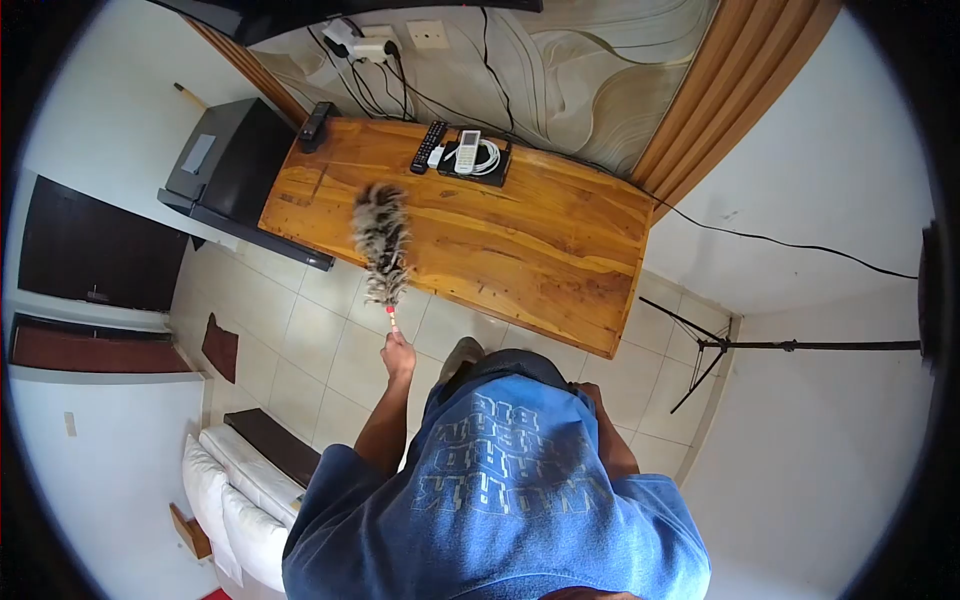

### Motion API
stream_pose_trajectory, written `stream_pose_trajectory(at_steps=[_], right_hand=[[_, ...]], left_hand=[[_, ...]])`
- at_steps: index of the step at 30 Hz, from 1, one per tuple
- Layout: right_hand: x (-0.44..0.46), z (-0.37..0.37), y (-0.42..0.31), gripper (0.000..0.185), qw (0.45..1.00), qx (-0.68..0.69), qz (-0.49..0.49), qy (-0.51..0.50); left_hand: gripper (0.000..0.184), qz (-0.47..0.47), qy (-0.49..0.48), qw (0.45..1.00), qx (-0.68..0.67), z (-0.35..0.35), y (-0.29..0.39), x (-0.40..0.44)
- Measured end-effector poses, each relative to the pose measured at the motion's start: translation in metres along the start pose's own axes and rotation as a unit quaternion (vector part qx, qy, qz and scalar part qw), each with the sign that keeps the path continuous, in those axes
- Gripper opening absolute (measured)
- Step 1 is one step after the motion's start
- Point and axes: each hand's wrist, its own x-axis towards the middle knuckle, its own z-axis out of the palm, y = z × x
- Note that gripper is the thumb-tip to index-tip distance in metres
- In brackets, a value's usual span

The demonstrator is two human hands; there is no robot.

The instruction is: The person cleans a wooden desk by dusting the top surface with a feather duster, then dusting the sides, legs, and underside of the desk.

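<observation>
One feather duster point(382, 235), gripped by the left hand point(397, 356), is over the left of the wooden table point(540, 235), dusting seemingly under way, though areas done or left, and the grip of the right hand point(588, 394), cannot be told

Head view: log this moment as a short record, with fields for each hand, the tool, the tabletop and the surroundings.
Left hand: gripping the handle of the feather duster
Right hand: down beside the hip; grip unclear
Tool position: feathers over the left part of the wooden table, overhanging its near edge; contact unclear
Tabletop, far side: black remote; to its right, white remote and coiled white cable on a black box
Surroundings: wall socket behind the table; black stand on the right
</observation>
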Motion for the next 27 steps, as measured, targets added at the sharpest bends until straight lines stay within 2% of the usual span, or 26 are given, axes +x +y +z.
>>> stream_pose_trajectory(at_steps=[1,4,7,8,11,14,17,20,23,25,27], right_hand=[[-0.008,-0.007,-0.002,0.043,1.0,-0.012,0.009,-0.008],[-0.029,-0.034,-0.019,0.04,0.996,-0.081,-0.014,-0.025],[-0.031,-0.04,-0.024,0.039,0.985,-0.161,-0.03,-0.048],[-0.031,-0.04,-0.025,0.039,0.98,-0.186,-0.031,-0.057],[-0.017,-0.016,0.001,0.033,0.971,-0.218,-0.096,-0.005],[-0.011,-0.016,-0.021,0.036,0.98,-0.193,-0.044,-0.028],[-0.009,-0.017,-0.052,0.035,0.98,-0.189,-0.052,-0.022],[-0.005,-0.006,-0.076,0.033,0.981,-0.179,-0.08,0.007],[0.001,0.013,-0.079,0.031,0.989,-0.099,-0.095,0.059],[-0.004,0.018,-0.091,0.031,0.997,-0.027,-0.035,0.067],[-0.006,0.024,-0.096,0.031,0.996,0.045,0.009,0.079]], left_hand=[[0.036,-0.014,0.002,1.0,-0.014,-0.001,0.001,0.001],[0.04,0.074,-0.066,0.994,0.042,-0.018,0.005,-0.008],[0.043,0.031,-0.004,0.999,0.007,-0.016,-0.003,0.006],[0.042,-0.028,0.017,0.999,-0.009,-0.011,-0.004,0.017],[0.043,-0.036,0.03,0.998,-0.037,0.0,-0.002,0.029],[0.047,0.022,-0.069,0.997,-0.002,-0.018,0.015,0.019],[0.049,-0.025,-0.024,0.999,-0.012,-0.01,0.007,0.037],[0.049,-0.055,-0.021,0.998,-0.03,-0.01,0.004,0.084],[0.052,-0.018,-0.047,0.999,-0.002,-0.02,0.012,0.141],[0.055,0.021,-0.051,0.998,0.015,-0.025,0.019,0.18],[0.058,0.015,-0.087,0.995,0.056,-0.033,0.037,0.214]])
